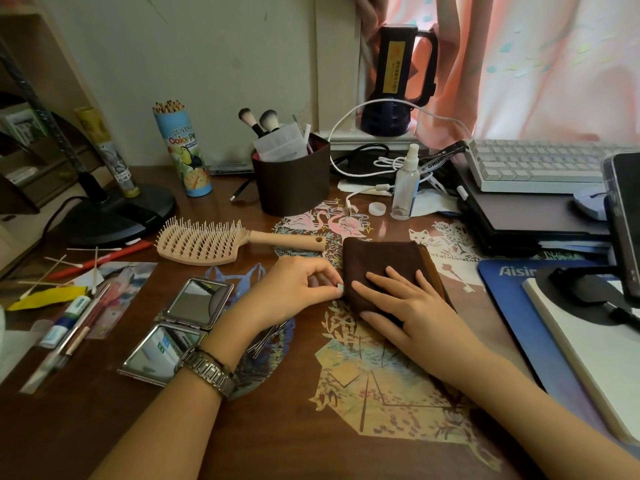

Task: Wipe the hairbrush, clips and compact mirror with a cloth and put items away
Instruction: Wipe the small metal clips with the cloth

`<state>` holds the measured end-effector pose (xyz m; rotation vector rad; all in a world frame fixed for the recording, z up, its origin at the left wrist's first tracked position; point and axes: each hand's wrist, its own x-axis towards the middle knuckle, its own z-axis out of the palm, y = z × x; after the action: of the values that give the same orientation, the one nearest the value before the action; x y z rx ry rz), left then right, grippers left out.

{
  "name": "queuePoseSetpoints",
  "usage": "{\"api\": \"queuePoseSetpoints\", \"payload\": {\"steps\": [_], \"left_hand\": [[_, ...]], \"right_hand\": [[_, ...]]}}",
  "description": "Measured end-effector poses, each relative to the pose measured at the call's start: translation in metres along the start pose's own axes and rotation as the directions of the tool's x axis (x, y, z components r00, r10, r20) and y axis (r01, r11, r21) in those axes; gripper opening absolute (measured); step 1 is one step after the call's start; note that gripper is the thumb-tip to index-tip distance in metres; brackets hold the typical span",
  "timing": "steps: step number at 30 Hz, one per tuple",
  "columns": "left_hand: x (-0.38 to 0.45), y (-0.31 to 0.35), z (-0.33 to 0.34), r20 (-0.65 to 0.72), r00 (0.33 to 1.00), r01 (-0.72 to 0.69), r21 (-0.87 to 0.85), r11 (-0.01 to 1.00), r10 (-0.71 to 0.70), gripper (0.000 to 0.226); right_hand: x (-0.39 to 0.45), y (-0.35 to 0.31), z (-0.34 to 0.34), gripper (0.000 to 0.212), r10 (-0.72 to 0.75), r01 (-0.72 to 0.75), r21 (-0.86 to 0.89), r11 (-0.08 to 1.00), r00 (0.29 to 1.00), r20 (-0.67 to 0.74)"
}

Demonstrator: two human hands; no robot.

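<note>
Left hand [298, 285] pinches small pale tag at cloth [384, 261] edge; cloth at 3 o'clock, right hand [398, 299] flat, open on it.

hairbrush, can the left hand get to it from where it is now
Probably yes: the hairbrush lies in the open just beyond the left hand, with nothing between them, though its fingertips pinch something small.

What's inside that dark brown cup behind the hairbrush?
The brown cup holds two fluffy makeup brushes, a clear plastic packet and a white stick. Its walls hide whatever lies deeper down.
</note>
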<state>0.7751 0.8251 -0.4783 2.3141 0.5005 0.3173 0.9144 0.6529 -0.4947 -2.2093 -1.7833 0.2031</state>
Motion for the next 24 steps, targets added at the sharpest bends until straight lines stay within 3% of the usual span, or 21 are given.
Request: {"api": "queuePoseSetpoints", "payload": {"steps": [15,24], "left_hand": [[-0.008,-0.018,-0.031,0.004,0.993,0.118,-0.018,0.993,-0.118,0.010],[-0.014,-0.032,-0.047,-0.207,0.961,0.201,0.056,0.978,-0.186,0.011]], "right_hand": [[-0.007,0.012,-0.006,0.049,-0.006,0.005,0.008,1.000,0.999,0.054],[-0.009,0.022,-0.004,0.053,-0.036,0.036,0.010,0.999,0.998,0.044]]}}
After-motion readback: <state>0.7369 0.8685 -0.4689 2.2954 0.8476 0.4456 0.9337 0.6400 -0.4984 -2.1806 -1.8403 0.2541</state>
